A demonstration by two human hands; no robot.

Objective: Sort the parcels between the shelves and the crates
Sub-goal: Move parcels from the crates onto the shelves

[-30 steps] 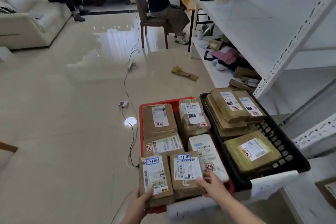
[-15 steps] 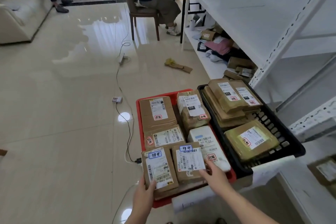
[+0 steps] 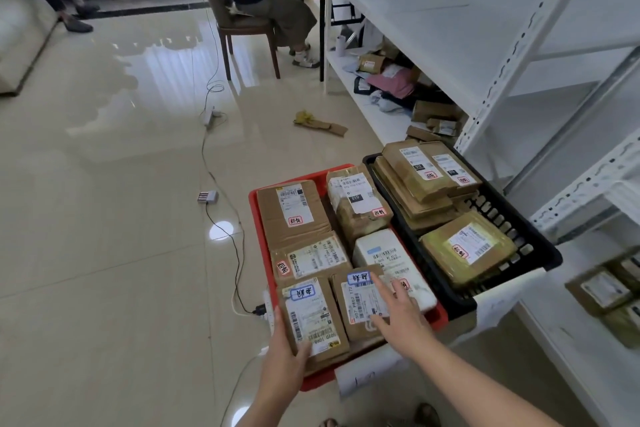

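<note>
In the red crate [image 3: 254,204], left hand [image 3: 285,350] grips a blue-tagged parcel [image 3: 311,317] to lift; right hand [image 3: 398,317] lies flat, fingers [image 3: 382,288] straight, steadying its neighbour [image 3: 360,302].

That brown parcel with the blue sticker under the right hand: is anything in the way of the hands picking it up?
Nothing visible blocks it. The right hand already rests on top of the blue-sticker parcel, which lies uncovered in the red crate. The left hand grips the neighbouring parcel beside it.
</note>
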